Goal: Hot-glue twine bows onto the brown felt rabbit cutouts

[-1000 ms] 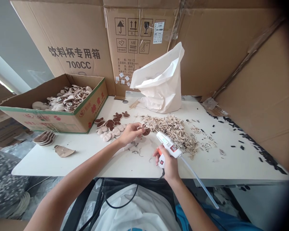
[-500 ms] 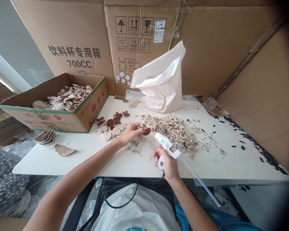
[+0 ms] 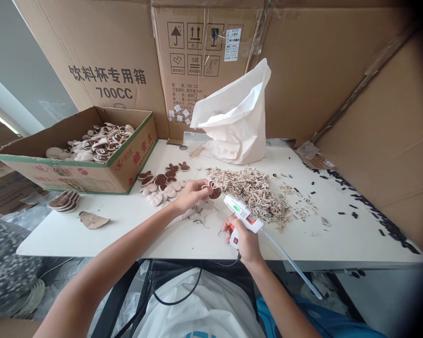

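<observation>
Between the fingertips of my left hand [image 3: 191, 195] is a small brown plush piece [image 3: 215, 193] with pale-edged ears. My right hand [image 3: 246, 237] grips a white hot glue gun [image 3: 241, 210], its fingers around the handle by the orange trigger. The nozzle tip is at the brown piece; whether it touches cannot be made out. From the gun's rear sticks out a long translucent glue stick [image 3: 292, 264]. Beyond my left hand lie brown plush pieces [image 3: 161, 181] and cream ones [image 3: 157, 199] in a loose group.
A heap of short beige cord pieces [image 3: 254, 190] lies behind the gun. A white bag [image 3: 232, 126] stands at the back. At left is a cardboard box [image 3: 127, 169] of plush pieces, near a small stack [image 3: 64, 201]. Black bits [image 3: 366, 202] are strewn along the right edge.
The glue gun has shifted slightly left, with its nozzle closer to the brown plush piece. My left hand stays almost where it was.
</observation>
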`<action>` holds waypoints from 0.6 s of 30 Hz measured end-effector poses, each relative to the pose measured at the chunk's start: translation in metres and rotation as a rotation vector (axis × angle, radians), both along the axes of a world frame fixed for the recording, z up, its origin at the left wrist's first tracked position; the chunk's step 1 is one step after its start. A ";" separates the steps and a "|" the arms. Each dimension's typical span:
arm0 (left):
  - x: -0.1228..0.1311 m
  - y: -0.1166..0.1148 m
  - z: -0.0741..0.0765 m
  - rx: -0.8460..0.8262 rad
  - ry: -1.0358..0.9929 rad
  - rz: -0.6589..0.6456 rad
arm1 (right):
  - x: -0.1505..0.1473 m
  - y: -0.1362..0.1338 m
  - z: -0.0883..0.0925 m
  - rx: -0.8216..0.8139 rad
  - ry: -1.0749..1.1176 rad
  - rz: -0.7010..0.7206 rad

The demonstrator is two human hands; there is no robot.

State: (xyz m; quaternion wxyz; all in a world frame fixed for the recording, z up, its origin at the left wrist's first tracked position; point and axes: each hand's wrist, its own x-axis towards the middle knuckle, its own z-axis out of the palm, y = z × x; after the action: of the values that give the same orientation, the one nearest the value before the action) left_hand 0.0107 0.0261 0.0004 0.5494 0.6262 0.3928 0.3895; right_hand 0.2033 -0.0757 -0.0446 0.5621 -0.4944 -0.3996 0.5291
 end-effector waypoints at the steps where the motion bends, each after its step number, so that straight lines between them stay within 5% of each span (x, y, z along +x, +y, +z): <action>1: 0.000 0.000 0.000 -0.002 0.000 0.001 | 0.000 0.000 0.000 0.000 0.002 -0.001; 18: 0.000 0.001 -0.003 -0.001 -0.028 -0.016 | 0.001 0.002 -0.002 0.009 -0.009 0.003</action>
State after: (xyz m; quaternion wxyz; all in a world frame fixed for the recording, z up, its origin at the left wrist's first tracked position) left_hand 0.0110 0.0274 -0.0031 0.5584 0.6234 0.3802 0.3937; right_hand 0.2046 -0.0740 -0.0470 0.5615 -0.4937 -0.4054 0.5259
